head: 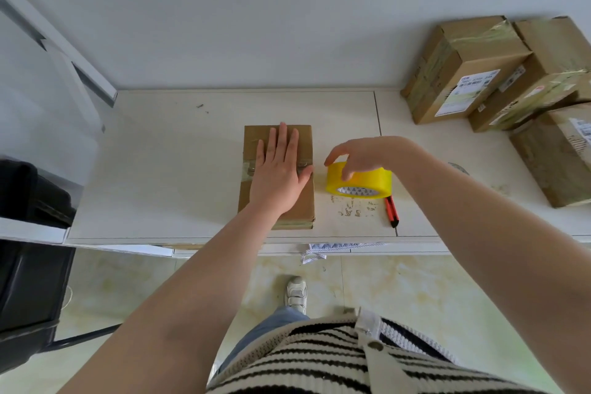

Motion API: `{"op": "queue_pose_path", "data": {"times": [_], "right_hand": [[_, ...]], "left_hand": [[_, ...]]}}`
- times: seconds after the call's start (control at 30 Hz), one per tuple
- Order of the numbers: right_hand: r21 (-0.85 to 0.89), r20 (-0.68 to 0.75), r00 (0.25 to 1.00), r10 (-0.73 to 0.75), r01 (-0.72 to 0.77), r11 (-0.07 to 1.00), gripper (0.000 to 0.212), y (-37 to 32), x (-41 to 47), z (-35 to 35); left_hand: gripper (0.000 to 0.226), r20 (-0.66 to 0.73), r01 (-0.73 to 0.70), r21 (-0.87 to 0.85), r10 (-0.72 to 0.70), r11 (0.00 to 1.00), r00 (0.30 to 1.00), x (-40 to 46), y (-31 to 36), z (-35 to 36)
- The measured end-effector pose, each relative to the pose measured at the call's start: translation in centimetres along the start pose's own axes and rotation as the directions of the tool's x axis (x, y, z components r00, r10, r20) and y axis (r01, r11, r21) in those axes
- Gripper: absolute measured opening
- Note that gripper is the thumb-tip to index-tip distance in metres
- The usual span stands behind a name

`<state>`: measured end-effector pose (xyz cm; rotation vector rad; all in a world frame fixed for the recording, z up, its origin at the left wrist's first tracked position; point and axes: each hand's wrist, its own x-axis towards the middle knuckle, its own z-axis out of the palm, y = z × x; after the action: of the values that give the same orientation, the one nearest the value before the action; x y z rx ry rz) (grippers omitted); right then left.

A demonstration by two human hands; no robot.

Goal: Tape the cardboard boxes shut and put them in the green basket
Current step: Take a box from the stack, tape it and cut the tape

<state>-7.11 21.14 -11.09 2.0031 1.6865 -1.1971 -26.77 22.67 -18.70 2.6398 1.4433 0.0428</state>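
A flat brown cardboard box [277, 176] lay on a white tabletop [160, 169] under a person's left hand [277, 169], fingers straight.

The right hand [358, 158] curled loosely over a yellow tape roll [359, 181] just beside the box; whether it gripped was unclear. A red utility knife [392, 211] lay near.

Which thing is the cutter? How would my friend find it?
Look at the white table. Right of the flat box in the middle stands a yellow tape roll. The cutter lies just in front of the roll, near the table's edge: it is the only thin red and black stick there.
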Motion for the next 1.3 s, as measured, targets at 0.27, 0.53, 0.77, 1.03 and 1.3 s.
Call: {"op": "queue_pose_path", "data": {"times": [0.27,0.53,0.77,1.03,1.3], "right_hand": [[0.143,0.013,0.999,0.053,-0.054,0.988,0.052,0.7,-0.2,0.5],[0.123,-0.242,0.969,-0.042,0.074,0.99,0.015,0.6,0.5,2.2],[0.329,-0.284,0.959,-0.007,0.105,0.938,0.006,3.4,-1.9,2.7],[0.78,-0.378,0.917,0.128,0.241,0.577,0.012,4.3,-6.5,5.5],[0.848,-0.477,0.868,0.138,0.413,0.333,0.023,1.8,-8.2,6.9]], "left_hand": [[0.078,0.011,0.003,0.015,-0.004,1.0,1.0,0.0,0.1,0.0],[0.077,0.021,0.004,-0.002,-0.004,1.0,1.0,0.1,0.0,0.0],[0.083,0.047,-0.003,-0.024,0.005,1.0,0.999,0.2,0.1,-0.3],[0.052,-0.103,-0.035,-0.582,-0.03,0.812,0.994,-1.1,5.2,-4.3],[0.007,-0.013,0.09,-0.869,-0.205,0.487,0.979,-1.2,8.1,-6.5]]}}
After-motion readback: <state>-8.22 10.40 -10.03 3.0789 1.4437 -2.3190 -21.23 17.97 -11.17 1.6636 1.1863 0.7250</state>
